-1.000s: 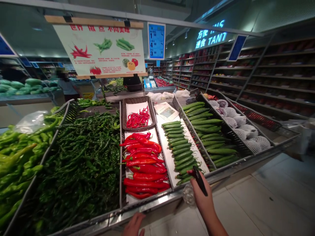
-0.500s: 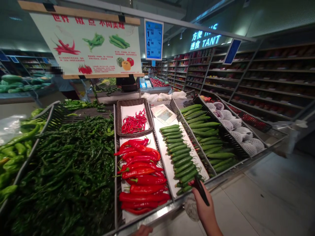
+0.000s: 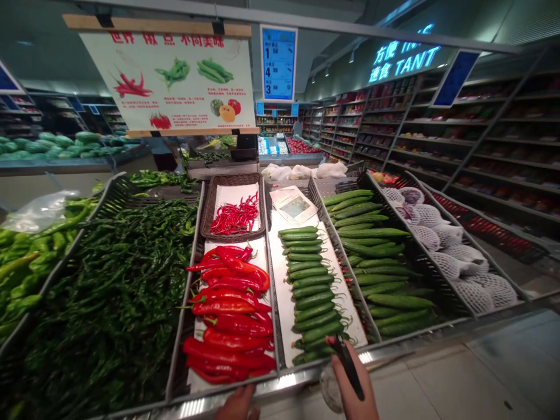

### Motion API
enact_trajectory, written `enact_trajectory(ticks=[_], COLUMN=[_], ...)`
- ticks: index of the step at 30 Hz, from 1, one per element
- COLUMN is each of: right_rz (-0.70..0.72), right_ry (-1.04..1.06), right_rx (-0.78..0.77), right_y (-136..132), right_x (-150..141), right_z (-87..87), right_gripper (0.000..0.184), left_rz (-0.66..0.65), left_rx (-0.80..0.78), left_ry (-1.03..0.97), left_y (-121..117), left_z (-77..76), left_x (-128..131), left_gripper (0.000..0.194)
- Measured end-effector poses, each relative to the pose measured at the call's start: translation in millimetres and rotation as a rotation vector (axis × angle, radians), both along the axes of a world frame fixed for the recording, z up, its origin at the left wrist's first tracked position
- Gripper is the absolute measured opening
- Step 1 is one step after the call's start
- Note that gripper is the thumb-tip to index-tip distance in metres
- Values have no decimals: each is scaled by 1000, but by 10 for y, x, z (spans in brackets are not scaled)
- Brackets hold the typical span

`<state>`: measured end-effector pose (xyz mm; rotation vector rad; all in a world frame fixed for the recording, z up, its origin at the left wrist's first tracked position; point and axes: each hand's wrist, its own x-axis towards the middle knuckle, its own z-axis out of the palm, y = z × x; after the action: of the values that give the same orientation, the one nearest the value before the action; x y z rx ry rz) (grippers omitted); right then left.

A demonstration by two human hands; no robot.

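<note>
At the lower right my right hand [image 3: 356,388] is closed round a spray bottle with a black head [image 3: 350,367]. Its clear round body hangs to the left of the hand, in front of the metal edge. The head points at the near end of a row of small cucumbers [image 3: 312,300] on a white liner. My left hand [image 3: 238,402], cut off by the bottom of the picture, is at the metal edge below the big red peppers [image 3: 231,338]. Its fingers look curled; what they hold, if anything, is hidden.
Dark green peppers [image 3: 109,291] fill the bin on the left. A wicker basket [image 3: 205,219] holds thin red chillies. Longer cucumbers [image 3: 385,265] and net-wrapped produce [image 3: 464,256] lie to the right. A pepper sign [image 3: 184,87] and a blue price screen [image 3: 279,64] hang overhead.
The view has shifted, so the bins sit differently in it. My right hand, still holding the spray bottle, appears slightly lower and further left. My left hand shows more, further left.
</note>
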<state>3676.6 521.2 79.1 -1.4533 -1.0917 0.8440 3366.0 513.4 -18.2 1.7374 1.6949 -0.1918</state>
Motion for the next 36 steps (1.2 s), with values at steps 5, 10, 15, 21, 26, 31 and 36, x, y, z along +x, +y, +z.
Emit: enact_trajectory(ticks=[5,10,15,21,26,31,36], right_rz=[88,192,155,247,296,369,303], right_ry=[-28,-42,-21,-74,-90,-146,-248], right_rx=[1,2,-4,0,15,4,-13], right_y=[-99,-232,-403,-476,-541,-622,-621], right_x=[426,598,617,902,976,950,1117], right_z=[-53,-98,-219,-355,-394,-400,-595], right_gripper=[54,53,48,31,28,23,34], left_rz=[161,275,278,250,257,278,291], left_rx=[125,624,861,864,823,758,717], left_ry=[45,24,110,301,367,360,377], left_y=[-120,-286,-425,-543,-525,-467,-447], left_z=[146,50,-142,-104,-70,-19,67], left_x=[498,785,929,1045,1082,1102,1138], left_gripper=[41,36,41,52,51,48,49])
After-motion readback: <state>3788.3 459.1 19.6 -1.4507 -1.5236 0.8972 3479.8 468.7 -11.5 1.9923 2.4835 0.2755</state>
